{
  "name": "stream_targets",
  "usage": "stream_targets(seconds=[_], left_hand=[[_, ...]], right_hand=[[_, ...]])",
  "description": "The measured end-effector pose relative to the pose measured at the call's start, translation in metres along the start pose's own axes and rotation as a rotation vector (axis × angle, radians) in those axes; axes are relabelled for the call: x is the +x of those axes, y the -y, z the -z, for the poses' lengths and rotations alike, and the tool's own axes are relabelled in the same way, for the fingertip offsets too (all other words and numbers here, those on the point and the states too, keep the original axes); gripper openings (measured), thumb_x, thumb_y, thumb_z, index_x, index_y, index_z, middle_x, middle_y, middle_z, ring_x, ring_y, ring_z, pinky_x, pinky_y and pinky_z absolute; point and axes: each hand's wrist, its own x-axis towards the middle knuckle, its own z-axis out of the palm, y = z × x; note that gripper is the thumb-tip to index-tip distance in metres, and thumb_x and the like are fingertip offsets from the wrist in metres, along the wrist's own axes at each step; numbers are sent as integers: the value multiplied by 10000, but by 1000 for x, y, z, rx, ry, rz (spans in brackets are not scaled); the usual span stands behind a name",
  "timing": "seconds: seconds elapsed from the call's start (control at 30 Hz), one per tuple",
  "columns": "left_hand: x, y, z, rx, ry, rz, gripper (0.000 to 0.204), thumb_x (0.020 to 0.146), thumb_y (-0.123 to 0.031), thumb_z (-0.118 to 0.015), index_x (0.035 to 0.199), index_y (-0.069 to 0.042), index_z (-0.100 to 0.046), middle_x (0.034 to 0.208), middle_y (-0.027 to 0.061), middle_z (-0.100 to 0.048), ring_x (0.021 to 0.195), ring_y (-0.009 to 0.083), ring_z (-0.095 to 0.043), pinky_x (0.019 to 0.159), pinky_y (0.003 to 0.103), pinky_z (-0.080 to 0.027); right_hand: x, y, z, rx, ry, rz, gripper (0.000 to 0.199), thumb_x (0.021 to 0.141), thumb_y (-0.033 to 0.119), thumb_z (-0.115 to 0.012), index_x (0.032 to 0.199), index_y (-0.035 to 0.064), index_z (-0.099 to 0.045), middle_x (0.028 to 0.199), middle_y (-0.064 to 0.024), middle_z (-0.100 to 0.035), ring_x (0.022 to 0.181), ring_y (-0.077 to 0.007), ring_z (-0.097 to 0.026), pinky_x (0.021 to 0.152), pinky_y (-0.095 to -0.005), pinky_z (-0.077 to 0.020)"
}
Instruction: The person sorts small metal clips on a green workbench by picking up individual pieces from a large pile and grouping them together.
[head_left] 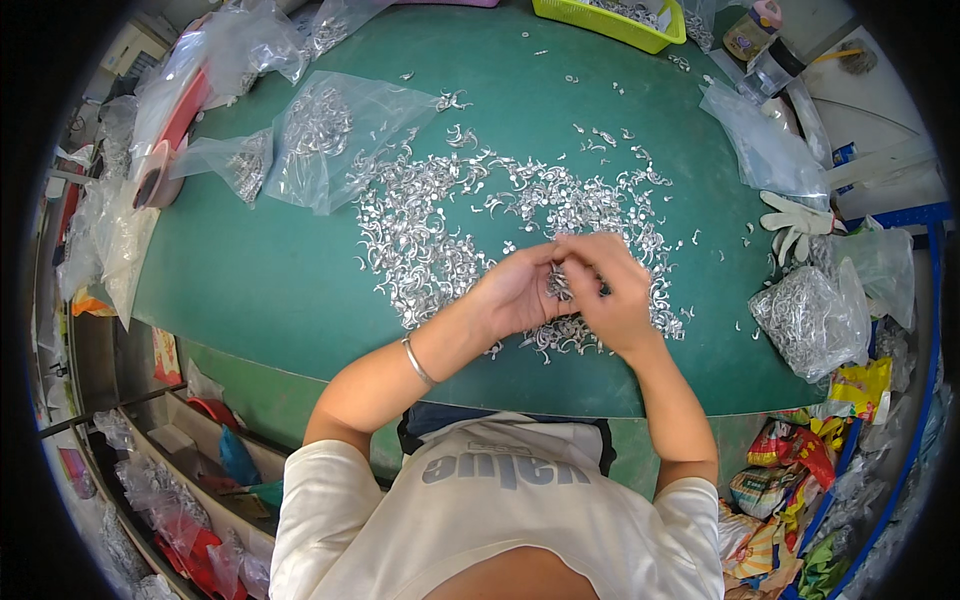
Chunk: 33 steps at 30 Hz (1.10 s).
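Both hands meet over a large spread of small curved silver metal pieces (410,240) on the green tabletop. My left hand (515,290) is cupped, palm up, with several small metal pieces (558,282) in it. Bent over it from the right, my right hand (615,295) has its fingertips drawn together close to the left fingertips. Whatever the right fingers pinch is hidden behind them. More of the pieces lie under and around both hands, some loosely scattered toward the far side. A bangle circles my left wrist.
Clear plastic bags (320,130) of metal pieces lie at the far left. A yellow-green basket (605,22) stands at the far edge. Toward the right are a white glove (795,222) and a full bag (812,318). A drawer-like wooden bin (215,460) sits below the table's left side.
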Motion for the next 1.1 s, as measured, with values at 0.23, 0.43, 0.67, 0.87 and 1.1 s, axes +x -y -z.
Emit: stream_targets(seconds=[0.23, 0.43, 0.67, 0.87, 1.1], left_hand=[[25, -15, 51, -122, 495, 104, 288, 943, -287, -419, 808, -48, -504, 681, 26, -407, 530, 69, -372, 354, 160, -277], [7, -15, 11, 93, 35, -119, 280, 941, -269, -438, 790, -41, -499, 731, 31, -454, 630, 84, -437, 372, 165, -267], [10, -17, 22, 367, 31, -255, 295, 926, -252, -480, 844, 4, -601, 668, 19, -480, 551, 68, -414, 378, 178, -256], [16, -12, 27, 903, -37, -577, 256, 885, -208, -545, 842, 29, -634, 646, 45, -547, 546, 116, -489, 428, 249, -357], [23, 4, 25, 1701, -166, -947, 135, 790, -142, -619, 887, -58, -663, 765, 113, -613, 641, 290, -591, 581, 378, -465]], right_hand=[[-2, -50, 41, -348, 20, -309, 98, 761, 42, -624, 854, 11, -631, 728, -81, -559, 694, -204, -524, 653, -319, -411], [-6, -48, 33, -501, 161, -350, 37, 710, 45, -641, 733, 34, -613, 742, -86, -556, 767, -260, -512, 704, -357, -378], [-8, -46, 33, -509, 175, -256, 114, 692, 66, -679, 774, 30, -607, 757, -92, -564, 790, -279, -516, 716, -367, -386], [-5, -49, 38, -282, 171, -432, 101, 708, 30, -662, 776, 7, -592, 723, -98, -574, 727, -285, -520, 717, -375, -401], [-8, -49, 35, -487, 192, -226, 117, 708, 63, -672, 789, 15, -603, 730, -100, -575, 747, -304, -514, 707, -387, -404]])
